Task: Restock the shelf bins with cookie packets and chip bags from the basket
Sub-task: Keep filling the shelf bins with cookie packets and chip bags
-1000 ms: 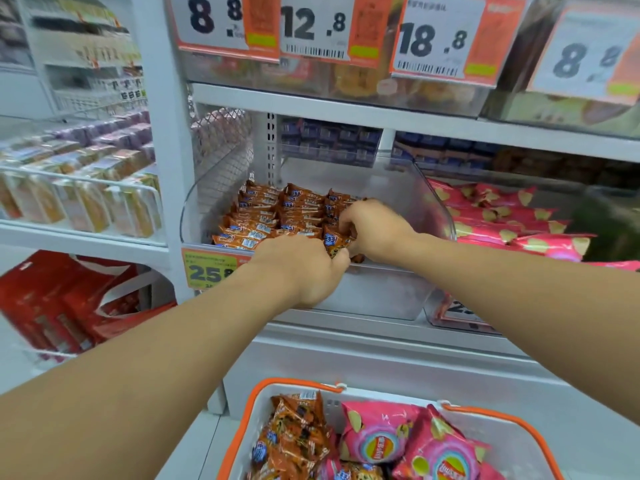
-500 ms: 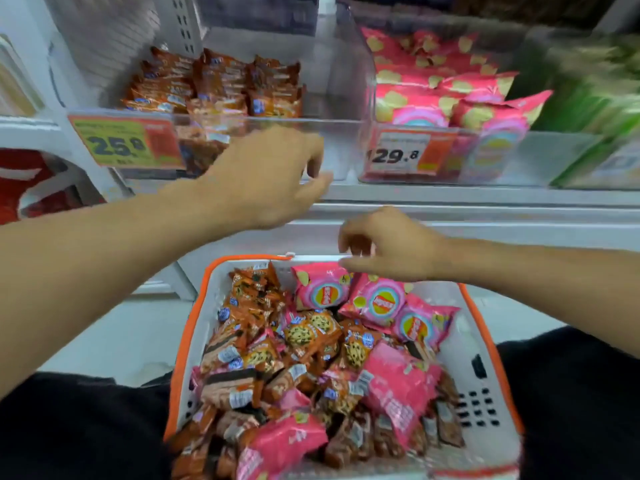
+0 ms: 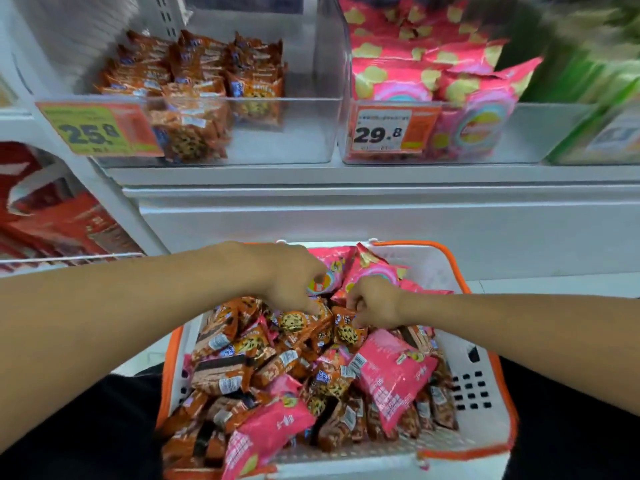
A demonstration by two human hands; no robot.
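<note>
Your left hand and right hand each pinch a cookie packet in the basket. The bins are part-filled; much remains.

A shop aisle is shown. Clear plastic shelf bins are lined along a white shelf, each stocked with many identical goods: orange cookie packets in 1, pink chip bags in the next, and what may be green bags, blurred, further right. Printed price tags are fixed to the bin fronts, marked 25.8 and 29.8. A white, orange-rimmed shopping basket heaped with the same goods is seen below.
</note>
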